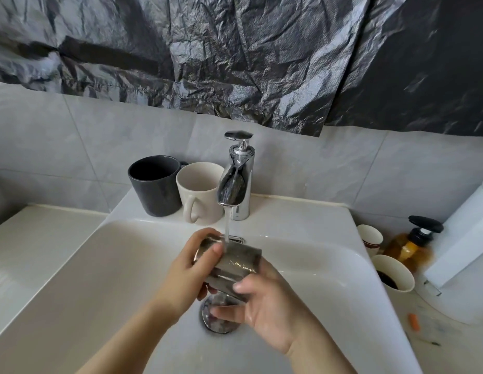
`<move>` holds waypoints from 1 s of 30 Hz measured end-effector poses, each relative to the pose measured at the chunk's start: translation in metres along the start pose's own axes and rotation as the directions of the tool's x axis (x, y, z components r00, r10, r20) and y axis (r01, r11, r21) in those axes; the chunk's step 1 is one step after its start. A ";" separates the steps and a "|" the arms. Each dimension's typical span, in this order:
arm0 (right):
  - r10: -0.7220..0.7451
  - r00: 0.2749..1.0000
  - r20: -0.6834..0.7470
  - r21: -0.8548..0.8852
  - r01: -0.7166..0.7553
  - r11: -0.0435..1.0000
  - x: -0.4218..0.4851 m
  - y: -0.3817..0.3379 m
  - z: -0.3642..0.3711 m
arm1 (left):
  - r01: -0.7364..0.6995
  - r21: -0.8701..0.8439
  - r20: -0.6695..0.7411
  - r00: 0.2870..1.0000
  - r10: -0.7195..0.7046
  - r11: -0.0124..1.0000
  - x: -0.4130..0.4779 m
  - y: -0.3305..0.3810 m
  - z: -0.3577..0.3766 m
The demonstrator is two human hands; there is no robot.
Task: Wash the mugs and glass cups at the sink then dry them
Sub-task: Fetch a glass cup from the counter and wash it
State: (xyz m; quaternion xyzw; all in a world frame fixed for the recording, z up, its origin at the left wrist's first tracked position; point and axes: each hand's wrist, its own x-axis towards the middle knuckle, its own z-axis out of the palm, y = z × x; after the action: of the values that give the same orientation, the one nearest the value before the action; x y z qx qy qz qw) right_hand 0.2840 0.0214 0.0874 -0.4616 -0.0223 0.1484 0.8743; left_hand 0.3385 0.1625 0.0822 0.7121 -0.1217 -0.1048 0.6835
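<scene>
A glass (235, 265) lies tilted on its side over the middle of a white sink (100, 265), held in both hands under a thin stream of water (226, 225) from a chrome tap (236, 179). The left hand (189, 273) grips the glass's left end, fingers curled round it. The right hand (264, 306) grips its lower right part, with the thumb on top and the fingers beneath. The drain (216, 322) sits just below the hands.

On the sink's back edge, left of the tap, two mugs stand upright and touching: a dark mug (156, 184) and a cream mug (199, 193). On the bench (429, 344) along the sink's right edge stand two paper cups (369, 238) — the nearer one holds dark liquid — and an amber pump bottle (410, 249). Crumpled black plastic (235, 49) covers the wall above.
</scene>
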 end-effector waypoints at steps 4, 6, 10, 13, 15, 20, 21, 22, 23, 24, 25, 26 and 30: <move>-0.226 0.964 -0.137 -0.688 0.072 0.722 0.003 0.002 0.001 | 0.170 -0.168 -0.058 0.982 -0.182 0.971 0.003 0.004 -0.005; -0.142 0.985 -0.095 -0.514 0.073 0.854 0.002 0.002 0.003 | 0.095 -0.118 -0.032 0.994 -0.100 0.988 0.000 0.005 -0.005; 0.064 0.996 0.065 -0.021 -0.063 0.998 -0.006 -0.006 -0.001 | -0.028 0.002 0.162 0.986 0.028 1.000 -0.005 0.004 -0.003; 0.025 0.998 -0.060 -0.179 -0.035 0.983 -0.008 -0.010 -0.006 | 0.114 -0.085 0.310 0.947 -0.083 0.990 -0.005 0.008 -0.011; -0.128 0.968 -0.215 -0.395 0.034 0.918 -0.004 -0.005 -0.003 | 0.296 -0.219 0.330 0.919 -0.215 0.930 -0.005 0.009 -0.011; -0.156 0.974 -0.164 -0.646 0.013 0.763 0.005 0.016 0.014 | 0.229 -0.171 0.092 0.972 -0.216 0.958 0.000 0.004 -0.004; -0.109 0.984 -0.140 -0.576 0.009 0.818 0.005 0.014 0.011 | 0.120 -0.088 0.054 0.992 -0.115 0.989 0.000 0.002 -0.006; -0.049 0.993 -0.109 -0.440 -0.004 0.898 0.004 0.010 0.007 | -0.028 0.035 0.049 0.998 0.027 0.999 -0.001 0.002 -0.009; 0.020 0.998 -0.060 -0.247 -0.034 0.969 0.002 0.006 0.003 | -0.186 0.171 0.096 0.981 0.171 0.968 0.001 0.000 -0.012; 0.061 0.998 -0.004 -0.053 -0.061 0.997 -0.001 0.000 0.002 | -0.307 0.293 0.157 0.950 0.271 0.905 0.002 -0.002 -0.015; 0.065 0.998 0.019 0.081 -0.067 0.994 -0.003 -0.003 0.000 | -0.363 0.343 0.201 0.929 0.310 0.866 0.003 -0.004 -0.017; 0.052 0.998 0.022 0.143 -0.055 0.988 -0.004 -0.004 -0.001 | -0.329 0.324 0.222 0.938 0.267 0.887 0.001 -0.003 -0.017; -0.093 0.988 -0.121 -0.361 0.043 0.932 0.003 0.008 0.001 | 0.221 -0.068 0.226 0.953 -0.201 0.973 -0.004 0.007 -0.006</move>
State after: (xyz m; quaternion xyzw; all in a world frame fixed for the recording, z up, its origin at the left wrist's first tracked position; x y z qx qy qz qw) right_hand 0.2844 0.0276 0.0815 -0.6206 -0.0051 0.0796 0.7801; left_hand 0.3366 0.1695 0.0899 0.6727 -0.1140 -0.2603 0.6831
